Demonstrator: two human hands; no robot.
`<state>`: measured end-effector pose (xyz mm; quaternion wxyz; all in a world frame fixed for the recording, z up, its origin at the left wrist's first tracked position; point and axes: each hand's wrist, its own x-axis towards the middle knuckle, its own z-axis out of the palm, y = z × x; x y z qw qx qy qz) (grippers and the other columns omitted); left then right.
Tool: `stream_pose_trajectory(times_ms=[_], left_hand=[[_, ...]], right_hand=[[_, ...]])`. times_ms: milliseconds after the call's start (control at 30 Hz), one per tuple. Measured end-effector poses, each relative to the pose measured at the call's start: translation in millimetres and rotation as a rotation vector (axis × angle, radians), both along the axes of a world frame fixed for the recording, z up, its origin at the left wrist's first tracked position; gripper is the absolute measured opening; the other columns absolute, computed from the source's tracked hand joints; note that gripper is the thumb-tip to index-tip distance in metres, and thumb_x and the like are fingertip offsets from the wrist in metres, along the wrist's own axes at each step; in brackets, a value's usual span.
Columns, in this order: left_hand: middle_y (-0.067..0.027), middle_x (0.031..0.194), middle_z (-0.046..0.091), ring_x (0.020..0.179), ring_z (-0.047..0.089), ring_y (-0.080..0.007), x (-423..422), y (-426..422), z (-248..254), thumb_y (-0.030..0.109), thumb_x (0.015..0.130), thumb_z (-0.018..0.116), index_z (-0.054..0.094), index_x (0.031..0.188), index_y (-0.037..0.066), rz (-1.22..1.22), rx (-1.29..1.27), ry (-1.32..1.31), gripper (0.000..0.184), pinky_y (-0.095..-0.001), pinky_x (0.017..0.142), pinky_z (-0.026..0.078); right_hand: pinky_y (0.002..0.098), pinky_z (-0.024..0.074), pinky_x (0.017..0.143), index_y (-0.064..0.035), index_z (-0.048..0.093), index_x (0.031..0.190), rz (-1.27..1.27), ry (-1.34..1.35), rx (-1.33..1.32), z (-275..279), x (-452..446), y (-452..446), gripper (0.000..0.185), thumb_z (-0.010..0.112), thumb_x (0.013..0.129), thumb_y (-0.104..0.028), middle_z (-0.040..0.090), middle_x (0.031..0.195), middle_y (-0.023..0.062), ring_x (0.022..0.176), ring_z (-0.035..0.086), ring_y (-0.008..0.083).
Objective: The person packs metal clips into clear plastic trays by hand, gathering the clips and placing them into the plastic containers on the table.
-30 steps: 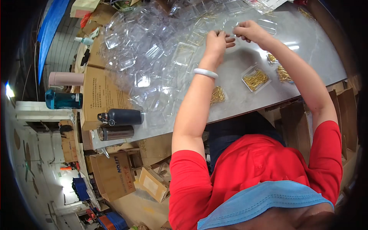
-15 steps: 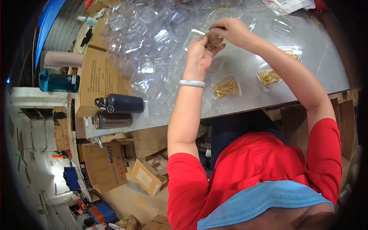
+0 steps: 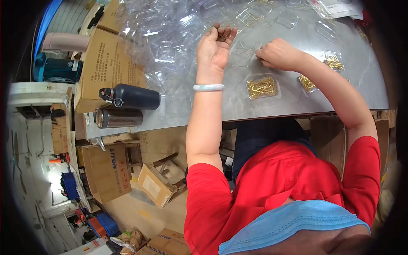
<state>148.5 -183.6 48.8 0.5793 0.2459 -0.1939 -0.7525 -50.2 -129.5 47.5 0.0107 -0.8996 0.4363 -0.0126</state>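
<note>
My left hand [image 3: 213,53] is held palm up over the table, its fingers curled around a few thin gold-coloured wire pieces [image 3: 222,37]. Lower and to the right, my right hand [image 3: 278,54] is closed close to the tabletop; whatever its fingertips hold is hidden. Between the hands lie loose thin wire pieces [image 3: 244,52]. Just below my right hand sits a clear plastic tray [image 3: 277,80] filled with gold wire pieces [image 3: 261,88]. Two more filled trays, one with gold pieces [image 3: 333,62] at the right, lie near my right forearm, which partly covers one.
A big heap of clear plastic trays [image 3: 165,42] covers the table's left side. A dark bottle [image 3: 136,96] and a metal tumbler [image 3: 121,118] lie by the left edge, beside a cardboard box [image 3: 104,63]. More loose gold wires [image 3: 255,17] and papers [image 3: 335,7] are at the back.
My hands have moved apart: my right hand went down and right from my left hand towards the tabletop. The clear tray piece near my left fingers no longer shows there. The view has shifted slightly.
</note>
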Motion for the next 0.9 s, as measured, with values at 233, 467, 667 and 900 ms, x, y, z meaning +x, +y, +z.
stream_pose_trajectory(times_ms=[233, 467, 667, 900], left_hand=[[-0.007, 0.089, 0.059, 0.095, 0.058, -0.0259, 12, 10, 1, 0.017, 0.099, 0.045, 0.055, 0.098, 0.008, 0.051, -0.039, -0.125, 0.013, -0.053, 0.095, 0.045], [-0.0071, 0.092, 0.059, 0.095, 0.057, -0.0239, 22, 11, -14, 0.019, 0.099, 0.046, 0.056, 0.099, 0.009, 0.026, -0.078, -0.091, 0.014, -0.0521, 0.094, 0.046], [-0.0076, 0.092, 0.058, 0.092, 0.057, -0.0252, 19, 18, -12, 0.018, 0.098, 0.047, 0.056, 0.098, 0.009, 0.044, -0.007, -0.048, 0.012, -0.0523, 0.093, 0.046], [-0.0099, 0.09, 0.063, 0.098, 0.06, -0.0297, 0, 22, -4, 0.017, 0.097, 0.05, 0.057, 0.098, 0.005, -0.044, -0.077, -0.151, 0.014, -0.0528, 0.093, 0.048]], right_hand=[[0.043, 0.0489, 0.069, -0.0039, 0.064, 0.084, -0.14, -0.285, 0.084, -17, 10, -8, 0.015, 0.058, 0.077, -0.016, 0.065, 0.074, 0.0149, 0.075, 0.063, 0.0332], [0.0416, 0.0481, 0.074, -0.0052, 0.064, 0.085, -0.052, -0.423, 0.085, -16, 24, -8, 0.015, 0.062, 0.079, -0.019, 0.064, 0.087, 0.0118, 0.085, 0.061, 0.0324], [0.0434, 0.0463, 0.073, -0.0061, 0.06, 0.083, -0.051, -0.271, 0.148, -7, 3, -5, 0.012, 0.063, 0.08, -0.017, 0.06, 0.09, 0.0118, 0.085, 0.059, 0.0337], [0.0398, 0.0469, 0.071, -0.0025, 0.06, 0.087, -0.179, -0.367, 0.167, -21, -93, -34, 0.018, 0.068, 0.077, -0.016, 0.063, 0.086, 0.0132, 0.081, 0.06, 0.0316]])
